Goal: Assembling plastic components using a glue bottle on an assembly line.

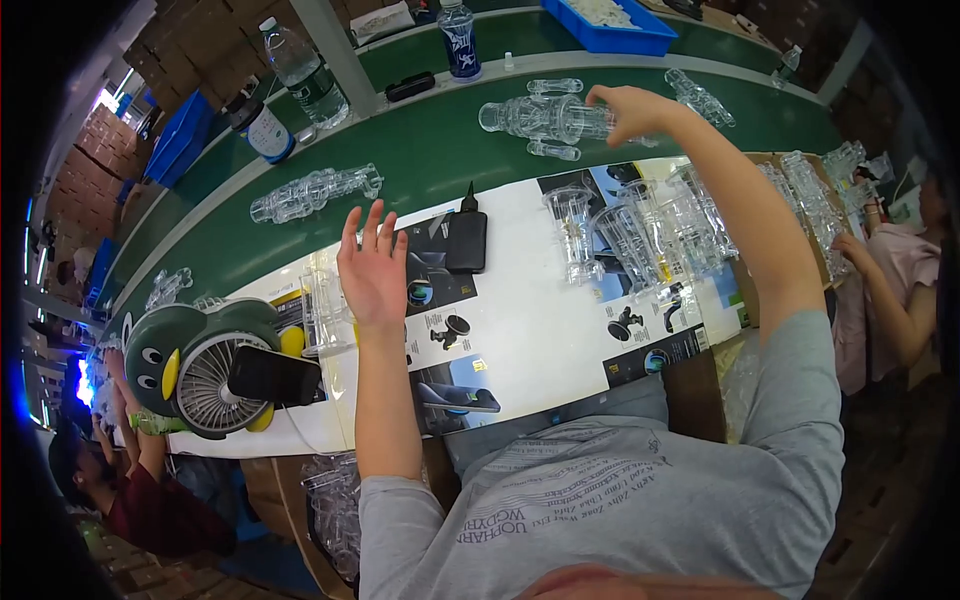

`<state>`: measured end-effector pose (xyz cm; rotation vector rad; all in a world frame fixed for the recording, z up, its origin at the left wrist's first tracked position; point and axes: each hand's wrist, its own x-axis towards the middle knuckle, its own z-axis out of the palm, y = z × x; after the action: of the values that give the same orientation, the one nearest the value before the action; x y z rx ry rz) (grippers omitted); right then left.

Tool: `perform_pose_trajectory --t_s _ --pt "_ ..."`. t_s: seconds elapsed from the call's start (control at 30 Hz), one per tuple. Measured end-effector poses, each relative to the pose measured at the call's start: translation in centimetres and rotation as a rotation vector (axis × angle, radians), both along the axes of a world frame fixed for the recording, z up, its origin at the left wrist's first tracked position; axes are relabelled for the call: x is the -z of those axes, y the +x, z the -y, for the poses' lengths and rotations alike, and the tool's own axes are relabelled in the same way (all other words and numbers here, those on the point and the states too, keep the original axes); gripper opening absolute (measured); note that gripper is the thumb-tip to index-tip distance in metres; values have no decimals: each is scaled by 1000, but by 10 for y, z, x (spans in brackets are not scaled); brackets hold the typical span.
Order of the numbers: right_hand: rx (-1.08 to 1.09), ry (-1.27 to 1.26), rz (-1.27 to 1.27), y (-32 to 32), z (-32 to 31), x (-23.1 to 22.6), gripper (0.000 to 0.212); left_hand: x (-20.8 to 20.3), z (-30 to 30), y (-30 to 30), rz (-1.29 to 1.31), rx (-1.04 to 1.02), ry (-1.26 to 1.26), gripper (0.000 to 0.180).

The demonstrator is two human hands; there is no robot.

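My left hand [374, 265] is raised over the white work surface, palm up with its fingers apart, and holds nothing. Across the green conveyor belt, my right hand [635, 112] curves its thumb and fingers round the right end of a clear plastic tube-like part [540, 118]. Small clear pieces [554, 150] lie beside that part. A black squeeze bottle with a pointed nozzle [467, 240] rests to the right of my left hand. Several clear plastic cup-shaped parts [640, 240] stand close together below my right hand.
More clear parts [315, 194] lie on the belt. A green penguin-shaped fan [205, 365] with a black phone [272, 376] stands at left. Water bottles [305, 75] and a blue tray [610, 28] are along the far side. Other people [900, 270] sit at both sides.
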<state>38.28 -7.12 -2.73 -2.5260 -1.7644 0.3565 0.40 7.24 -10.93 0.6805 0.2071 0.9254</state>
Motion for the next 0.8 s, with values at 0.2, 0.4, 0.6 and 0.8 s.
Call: perform_pose_trajectory --t_s 0.2,0.4,0.6,0.8 --pt "62 -8 565 46 7 11 57 -2 0 0 -17 1 5 41" --pt "266 -87 807 66 3 58 40 0 0 0 3 31 28 41" --pt "399 -175 513 64 -4 64 36 -1 2 -3 11 39 20 40" --pt "251 -10 541 41 -10 48 35 2 1 1 -8 52 35 37"
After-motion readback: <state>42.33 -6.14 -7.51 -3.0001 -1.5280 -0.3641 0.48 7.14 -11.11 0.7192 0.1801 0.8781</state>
